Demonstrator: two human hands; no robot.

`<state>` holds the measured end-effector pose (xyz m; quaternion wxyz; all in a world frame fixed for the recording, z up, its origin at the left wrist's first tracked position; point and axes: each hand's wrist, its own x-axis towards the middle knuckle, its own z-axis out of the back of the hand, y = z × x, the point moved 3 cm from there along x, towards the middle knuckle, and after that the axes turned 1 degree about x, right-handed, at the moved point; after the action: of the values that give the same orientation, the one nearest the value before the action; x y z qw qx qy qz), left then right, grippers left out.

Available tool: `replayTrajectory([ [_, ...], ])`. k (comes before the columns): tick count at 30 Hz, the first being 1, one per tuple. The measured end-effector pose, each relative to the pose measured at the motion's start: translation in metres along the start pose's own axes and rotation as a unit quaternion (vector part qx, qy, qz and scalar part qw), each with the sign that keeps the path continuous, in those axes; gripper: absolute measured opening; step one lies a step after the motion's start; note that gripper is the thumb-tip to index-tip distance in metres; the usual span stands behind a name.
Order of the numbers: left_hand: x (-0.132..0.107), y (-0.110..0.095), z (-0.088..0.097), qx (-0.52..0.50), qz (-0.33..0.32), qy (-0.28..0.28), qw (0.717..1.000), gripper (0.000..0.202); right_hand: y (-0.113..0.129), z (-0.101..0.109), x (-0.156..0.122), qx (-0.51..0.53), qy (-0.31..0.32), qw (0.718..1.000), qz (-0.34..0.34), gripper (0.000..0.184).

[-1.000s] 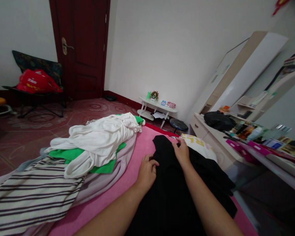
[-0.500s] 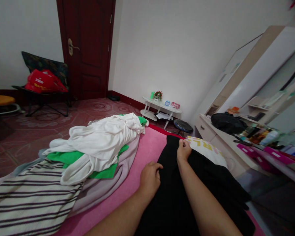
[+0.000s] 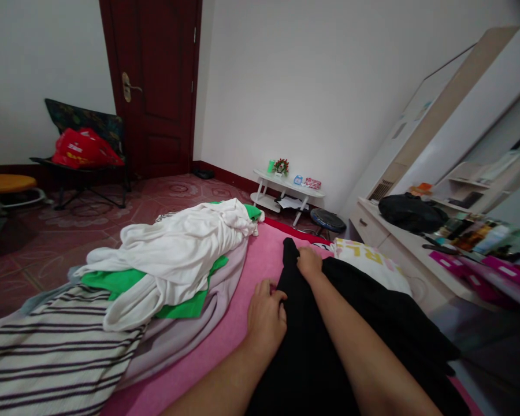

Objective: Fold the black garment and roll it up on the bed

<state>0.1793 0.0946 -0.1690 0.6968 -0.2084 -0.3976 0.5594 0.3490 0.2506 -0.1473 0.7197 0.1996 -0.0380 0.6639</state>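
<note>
A black garment [image 3: 305, 346] lies spread over the pink bed cover [image 3: 266, 245] in front of me; its exact kind is hard to tell. My right hand [image 3: 309, 264] is closed on its far part, where the cloth is drawn into a narrow raised fold. Lower down, at the garment's left edge, my left hand [image 3: 266, 315] has curled fingers closed on the cloth. Part of the black cloth spreads out to the right, beyond my right forearm. A white garment with yellow letters [image 3: 368, 266] lies just past it.
To the left is a heap with a white garment [image 3: 177, 248], green cloth [image 3: 186, 305], a pale purple garment [image 3: 199, 341] and a striped cloth [image 3: 47, 358]. A dresser [image 3: 377, 225] with bottles stands right. Beyond are a white low table [image 3: 286, 181], a round stool [image 3: 327, 219] and a folding chair [image 3: 86, 115].
My right hand has moved left and slightly nearer, pulling the garment's far edge inward into a fold. My left hand has stayed at the left edge. The view has shifted slightly.
</note>
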Motion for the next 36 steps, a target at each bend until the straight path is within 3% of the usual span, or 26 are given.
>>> replayTrajectory([
  [5, 0.001, 0.000, -0.002, 0.021, -0.006, 0.017, 1.000, 0.030, 0.022, -0.008, -0.012, -0.037, 0.074, 0.995, 0.046, 0.050],
  [10, 0.005, 0.004, -0.001, 0.031, -0.011, 0.037, 0.999, 0.026, 0.022, -0.027, -0.029, -0.045, 0.187, 0.981, 0.032, 0.064],
  [16, 0.008, 0.008, 0.003, 0.034, -0.013, 0.072, 0.997, 0.022, 0.018, -0.013, -0.058, -0.006, 0.237, 0.971, 0.035, 0.069],
  [21, 0.006, 0.008, 0.006, 0.034, -0.020, 0.076, 0.996, 0.021, 0.008, 0.018, -0.134, 0.075, 0.237, 0.964, 0.091, 0.057],
  [25, 0.004, 0.009, 0.006, 0.029, -0.021, 0.073, 0.997, 0.020, 0.006, 0.062, -0.213, 0.171, 0.249, 0.943, 0.140, 0.055],
  [31, 0.005, 0.010, 0.006, 0.030, -0.022, 0.078, 0.996, 0.020, 0.043, 0.134, -0.314, 0.178, 0.346, 0.894, 0.223, 0.071],
  [33, 0.005, 0.010, 0.006, 0.030, -0.025, 0.079, 0.996, 0.020, 0.057, 0.139, -0.337, 0.154, 0.351, 0.882, 0.274, 0.071],
  [36, 0.004, 0.010, 0.006, 0.029, -0.028, 0.079, 0.996, 0.021, 0.067, 0.128, -0.362, 0.159, 0.318, 0.857, 0.373, 0.048],
])
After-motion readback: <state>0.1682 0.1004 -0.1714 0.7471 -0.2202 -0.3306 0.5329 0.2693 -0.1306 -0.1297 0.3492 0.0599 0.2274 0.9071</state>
